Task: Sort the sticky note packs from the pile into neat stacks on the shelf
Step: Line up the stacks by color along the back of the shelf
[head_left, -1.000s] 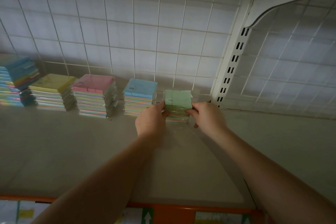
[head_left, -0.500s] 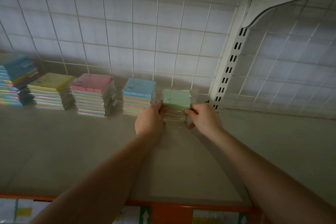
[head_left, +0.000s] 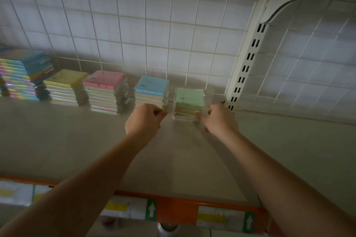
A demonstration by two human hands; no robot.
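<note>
A short stack of sticky note packs topped by a green pack [head_left: 189,100] stands at the back of the shelf [head_left: 67,140], rightmost in a row. My left hand [head_left: 143,119] is in a loose fist just left of it, in front of the blue-topped stack [head_left: 151,90], a small gap away from the green stack and holding nothing. My right hand [head_left: 220,119] is at the green stack's lower right corner. Its fingertips are blurred, so I cannot tell whether they touch the packs.
Left along the back stand a pink-topped stack [head_left: 105,90], a yellow-topped stack [head_left: 65,86] and a taller mixed stack [head_left: 21,77]. A wire grid [head_left: 154,34] backs the shelf. A white slotted upright [head_left: 244,63] rises right of the green stack. An orange label rail [head_left: 173,211] edges the front.
Both hands gripped the green-topped stack from its sides before. Now my left hand has come off it to the left, and my right hand has slid back to its lower right corner.
</note>
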